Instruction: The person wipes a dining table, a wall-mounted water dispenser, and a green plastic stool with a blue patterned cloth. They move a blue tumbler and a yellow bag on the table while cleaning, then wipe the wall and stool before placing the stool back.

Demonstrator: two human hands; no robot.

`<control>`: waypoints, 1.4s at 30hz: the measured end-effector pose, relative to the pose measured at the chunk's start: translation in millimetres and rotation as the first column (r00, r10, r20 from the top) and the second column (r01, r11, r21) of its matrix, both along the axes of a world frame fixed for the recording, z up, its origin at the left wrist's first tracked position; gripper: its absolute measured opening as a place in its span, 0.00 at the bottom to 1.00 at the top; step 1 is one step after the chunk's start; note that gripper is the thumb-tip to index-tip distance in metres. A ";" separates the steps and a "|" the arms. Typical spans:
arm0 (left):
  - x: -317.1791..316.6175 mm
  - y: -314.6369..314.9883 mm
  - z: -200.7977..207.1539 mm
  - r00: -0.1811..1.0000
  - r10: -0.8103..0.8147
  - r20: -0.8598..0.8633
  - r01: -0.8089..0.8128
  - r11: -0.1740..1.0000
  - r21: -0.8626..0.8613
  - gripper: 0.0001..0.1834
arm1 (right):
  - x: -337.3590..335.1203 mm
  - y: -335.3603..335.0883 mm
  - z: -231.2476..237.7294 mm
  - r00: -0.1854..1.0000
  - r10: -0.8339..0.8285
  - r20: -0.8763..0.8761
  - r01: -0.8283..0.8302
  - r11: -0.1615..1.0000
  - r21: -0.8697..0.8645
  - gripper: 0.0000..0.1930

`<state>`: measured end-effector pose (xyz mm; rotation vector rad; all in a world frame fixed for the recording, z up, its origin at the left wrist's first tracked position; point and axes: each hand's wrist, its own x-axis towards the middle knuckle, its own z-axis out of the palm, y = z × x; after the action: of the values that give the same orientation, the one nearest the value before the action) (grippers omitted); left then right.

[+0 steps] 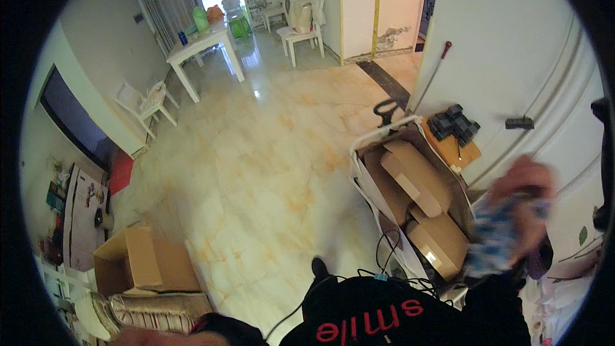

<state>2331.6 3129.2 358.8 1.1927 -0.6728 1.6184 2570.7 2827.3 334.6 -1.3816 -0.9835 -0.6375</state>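
Note:
At the right, my right hand [530, 182] is raised beside a white-framed basket and blurred by motion. Its fingers curl round a blue-and-white patterned cloth [492, 237], whose exact kind the blur hides. Open brown cardboard boxes [419, 176] lie in the basket [378, 208], just left of that hand. My left hand [144, 337] shows only in part at the bottom left edge, near a striped cushion [157, 312]; its fingers are hidden.
An open cardboard box [150, 263] stands at the lower left. Dark blocks [453, 124] rest on a board behind the basket. A white table [205, 41] and white chairs [301, 32] stand at the back. A black cable [288, 316] runs by my body.

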 end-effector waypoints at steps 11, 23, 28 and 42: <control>260.2 182.2 -248.6 -0.518 -0.777 -0.359 0.191 0.304 -0.933 0.30 | 145.0 338.2 -195.9 0.864 0.044 -0.501 -0.432 0.573 -0.696 0.11; 490.5 362.9 -258.4 -0.517 -0.729 -0.447 -0.025 0.535 -0.844 0.15 | 397.4 544.7 -213.0 0.644 0.334 -0.688 -0.763 0.344 -0.547 0.19; 562.3 443.3 -260.9 -0.309 -0.847 -0.432 -0.010 0.457 -0.889 0.16 | 479.7 638.4 -210.1 0.556 0.435 -0.708 -0.822 0.165 -0.544 0.20; 795.1 813.2 -256.5 -0.305 -0.910 -0.281 -0.067 0.315 -0.947 0.19 | 733.4 969.6 -198.7 0.569 0.384 -0.727 -0.822 0.257 -0.508 0.25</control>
<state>3126.7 3942.4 102.3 0.7571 0.4526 -0.2928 3304.0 3796.9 135.9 -1.6022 -1.3732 0.9503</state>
